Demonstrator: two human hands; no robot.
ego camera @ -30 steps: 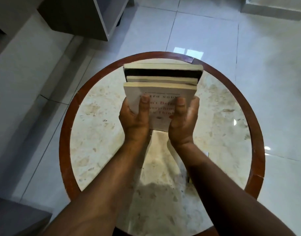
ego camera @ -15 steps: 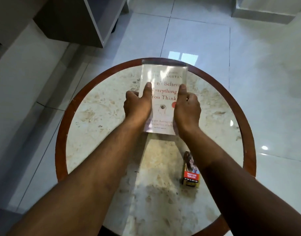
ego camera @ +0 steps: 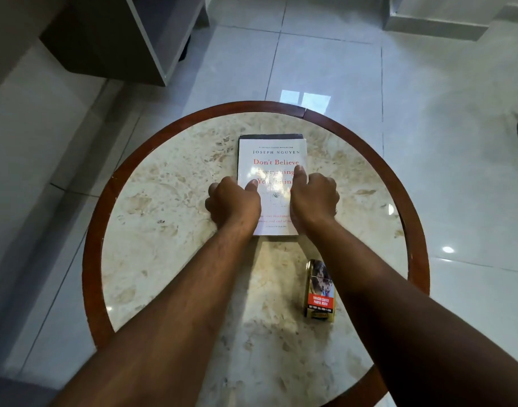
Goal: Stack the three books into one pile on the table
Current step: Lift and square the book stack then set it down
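The pile of books lies flat on the round marble table, a little beyond its middle. A white book with red title letters is on top, and a dark cover edge of a lower book shows along its far and left sides. My left hand grips the pile's left side with its thumb on the cover. At the right side my right hand does the same, thumb pressed on the title. The lower books are mostly hidden under the top one.
A cigarette pack lies on the table near the front right, beside my right forearm. The table has a raised brown wooden rim. A dark shelf unit stands on the glossy tiled floor at the back left.
The pile was held upright on edge in both hands. It has been tipped over and laid flat on the table, with my hands still at its sides.
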